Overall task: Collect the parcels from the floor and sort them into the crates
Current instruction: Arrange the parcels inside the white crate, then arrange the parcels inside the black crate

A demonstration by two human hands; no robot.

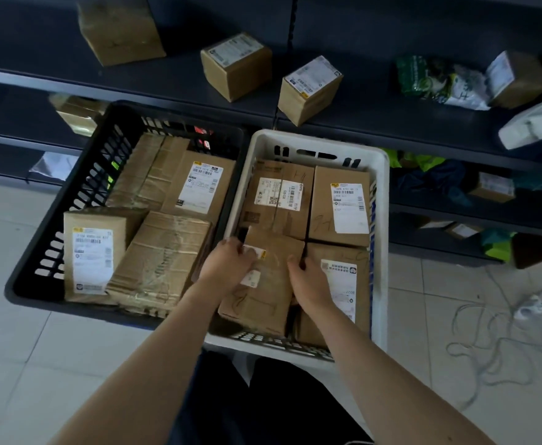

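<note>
A white crate (381, 239) stands beside a black crate (54, 226) on the tiled floor. Both hold several brown cardboard parcels with white labels. In the white crate's near left corner a tilted brown parcel (265, 300) is gripped from both sides. My left hand (228, 264) grips its upper left edge over a small label. My right hand (308, 281) grips its right edge, against a labelled parcel (343, 284) in the near right corner. Two more parcels (279, 197) fill the crate's far half.
Dark shelving (375, 117) runs behind the crates, carrying more boxes (236, 65), a green bag (423, 77) and white bags. Lower shelves at right hold clothing and small boxes. A tangled cord (494, 335) lies on the floor tiles at right.
</note>
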